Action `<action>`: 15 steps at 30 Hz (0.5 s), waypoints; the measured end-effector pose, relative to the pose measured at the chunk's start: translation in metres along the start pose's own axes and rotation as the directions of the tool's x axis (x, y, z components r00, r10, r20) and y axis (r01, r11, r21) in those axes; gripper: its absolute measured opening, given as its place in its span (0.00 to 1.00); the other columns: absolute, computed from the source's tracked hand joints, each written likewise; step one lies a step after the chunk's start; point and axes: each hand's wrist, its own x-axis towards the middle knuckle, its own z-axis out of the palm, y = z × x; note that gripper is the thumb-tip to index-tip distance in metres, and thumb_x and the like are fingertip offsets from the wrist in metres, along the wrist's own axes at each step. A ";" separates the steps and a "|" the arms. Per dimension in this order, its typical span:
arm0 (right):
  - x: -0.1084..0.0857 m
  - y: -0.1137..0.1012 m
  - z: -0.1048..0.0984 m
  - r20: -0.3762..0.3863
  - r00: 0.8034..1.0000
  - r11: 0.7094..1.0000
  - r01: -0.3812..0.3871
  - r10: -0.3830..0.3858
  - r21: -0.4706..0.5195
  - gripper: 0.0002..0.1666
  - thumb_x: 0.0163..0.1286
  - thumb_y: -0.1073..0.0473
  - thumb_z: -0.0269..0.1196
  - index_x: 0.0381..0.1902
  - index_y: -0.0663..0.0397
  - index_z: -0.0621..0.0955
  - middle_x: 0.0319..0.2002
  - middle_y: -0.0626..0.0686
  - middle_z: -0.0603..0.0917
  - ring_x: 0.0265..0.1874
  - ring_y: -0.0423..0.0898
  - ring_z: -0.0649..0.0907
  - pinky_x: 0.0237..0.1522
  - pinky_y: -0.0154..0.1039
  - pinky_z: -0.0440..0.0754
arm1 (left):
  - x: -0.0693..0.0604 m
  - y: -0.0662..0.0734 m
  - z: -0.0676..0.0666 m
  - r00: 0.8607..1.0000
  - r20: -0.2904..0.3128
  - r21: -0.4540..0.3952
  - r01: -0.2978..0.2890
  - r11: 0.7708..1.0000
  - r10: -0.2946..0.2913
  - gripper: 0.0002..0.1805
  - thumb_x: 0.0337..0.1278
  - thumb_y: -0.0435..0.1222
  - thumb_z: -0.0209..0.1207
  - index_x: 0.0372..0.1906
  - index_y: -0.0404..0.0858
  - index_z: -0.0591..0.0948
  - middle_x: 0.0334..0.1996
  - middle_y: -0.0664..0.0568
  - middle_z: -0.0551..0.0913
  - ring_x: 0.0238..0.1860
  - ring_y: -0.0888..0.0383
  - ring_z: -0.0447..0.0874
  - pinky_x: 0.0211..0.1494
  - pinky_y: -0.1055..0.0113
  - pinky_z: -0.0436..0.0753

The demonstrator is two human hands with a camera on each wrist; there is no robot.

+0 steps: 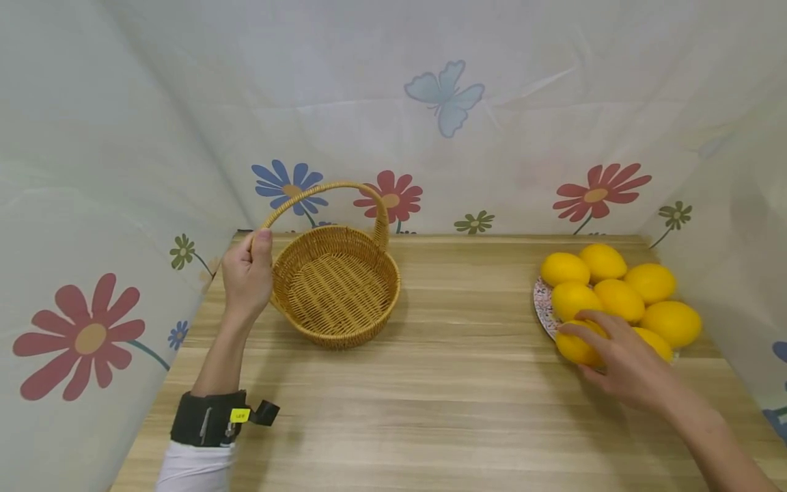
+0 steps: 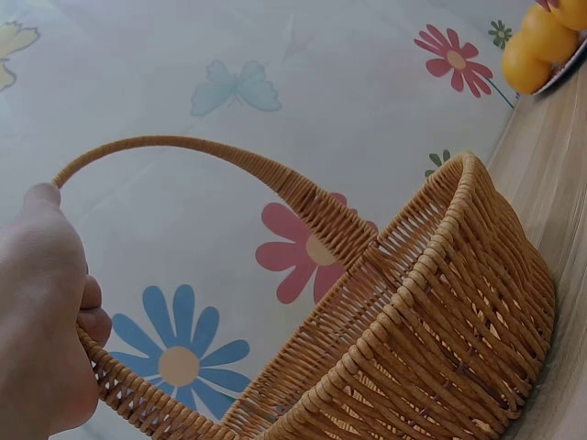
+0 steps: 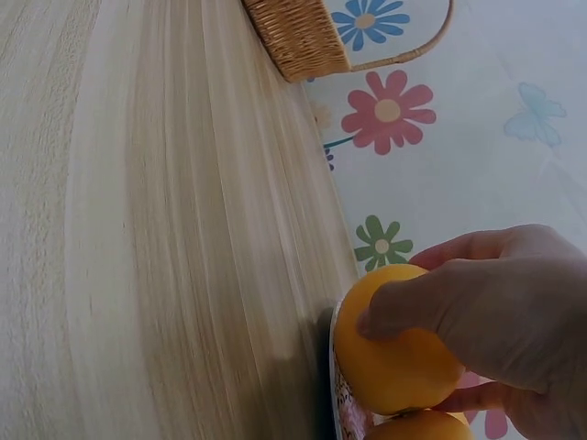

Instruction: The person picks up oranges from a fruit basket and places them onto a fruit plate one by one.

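My left hand (image 1: 247,277) grips the arched handle of a round wicker basket (image 1: 389,301) near its left end. The basket stands on the table with its bare woven floor showing. In the left wrist view, the fingers of the left hand (image 2: 41,321) curl round the handle (image 2: 248,163). Over at the right, my right hand (image 1: 633,355) grasps a yellow lemon-like fruit (image 1: 576,347) at the near side of a patterned plate (image 1: 544,307). From the right wrist view, thumb and fingers of the right hand (image 3: 500,316) lie round that fruit (image 3: 390,367).
Several more yellow fruits (image 1: 617,301) crowd the plate and hide most of it. The wooden table (image 1: 455,383) stretches between basket and plate. Behind and beside it hangs a pale sheet (image 1: 510,157) printed with flowers and a butterfly.
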 end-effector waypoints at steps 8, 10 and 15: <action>-0.003 0.003 0.002 -0.014 1.000 0.999 0.000 -0.001 -0.038 0.49 0.39 0.70 0.91 0.63 0.51 0.86 0.61 0.67 0.83 0.54 0.71 0.85 0.54 0.75 0.85 | 0.000 0.001 -0.001 1.000 0.011 -0.015 0.009 1.000 -0.009 0.33 0.88 0.46 0.55 0.20 0.33 0.64 0.13 0.65 0.62 0.15 0.68 0.55 0.21 0.74 0.53; -0.003 0.003 0.004 -0.009 1.000 0.999 -0.006 0.006 -0.044 0.49 0.40 0.70 0.90 0.64 0.51 0.85 0.62 0.69 0.83 0.55 0.72 0.85 0.55 0.77 0.84 | 0.000 0.000 -0.001 1.000 0.013 -0.011 0.006 1.000 -0.006 0.34 0.88 0.46 0.55 0.21 0.32 0.64 0.13 0.65 0.61 0.16 0.68 0.55 0.21 0.74 0.52; -0.004 0.005 0.007 0.002 1.000 0.998 -0.021 0.021 -0.056 0.49 0.43 0.71 0.89 0.65 0.51 0.84 0.63 0.70 0.82 0.55 0.74 0.85 0.56 0.78 0.83 | -0.001 -0.001 -0.001 1.000 0.008 0.001 0.009 1.000 -0.009 0.34 0.88 0.47 0.55 0.21 0.33 0.64 0.13 0.65 0.61 0.15 0.68 0.54 0.21 0.74 0.52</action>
